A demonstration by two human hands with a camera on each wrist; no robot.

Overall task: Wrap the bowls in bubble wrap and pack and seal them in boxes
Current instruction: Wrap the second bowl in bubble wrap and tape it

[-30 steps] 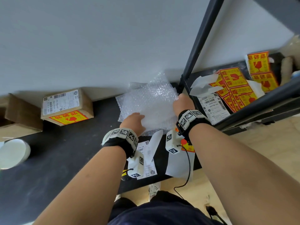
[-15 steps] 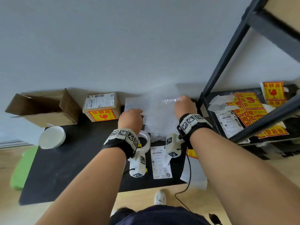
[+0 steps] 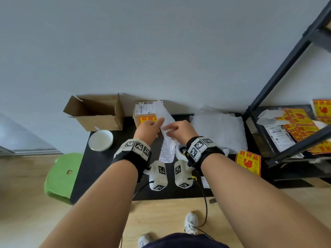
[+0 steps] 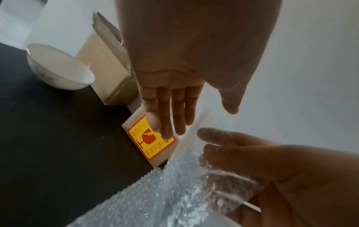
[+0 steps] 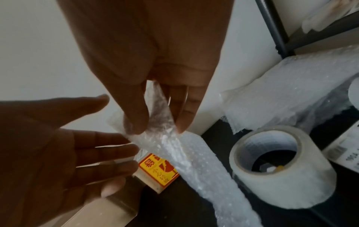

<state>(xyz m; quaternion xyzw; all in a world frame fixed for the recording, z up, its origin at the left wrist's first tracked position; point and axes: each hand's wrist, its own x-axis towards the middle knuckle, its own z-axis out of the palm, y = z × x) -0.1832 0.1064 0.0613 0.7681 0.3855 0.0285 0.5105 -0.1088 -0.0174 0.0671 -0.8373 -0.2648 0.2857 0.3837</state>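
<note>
My right hand (image 3: 172,130) pinches the top edge of a bubble wrap sheet (image 3: 167,147) between thumb and fingers (image 5: 180,121), and the sheet (image 5: 194,161) hangs down to the black table (image 3: 107,167). My left hand (image 3: 154,125) is beside it with straight, spread fingers (image 4: 167,116) that hold nothing. A white bowl (image 3: 100,140) stands bare at the table's left, also seen in the left wrist view (image 4: 58,69). Behind it lies an open cardboard box (image 3: 96,113). A sealed box (image 3: 144,111) with a yellow fragile sticker (image 4: 151,141) stands just beyond my hands.
A bubble wrap pile (image 3: 218,131) lies at the table's right, and a clear tape roll (image 5: 279,165) stands under my right wrist. A black shelf (image 3: 286,154) with yellow stickers (image 3: 300,122) and labels is on the right. A green stool (image 3: 60,176) sits on the floor at the left.
Both hands moved left from the bubble wrap pile toward the sealed box. The right hand lifted one sheet off it, and the left hand let go and opened.
</note>
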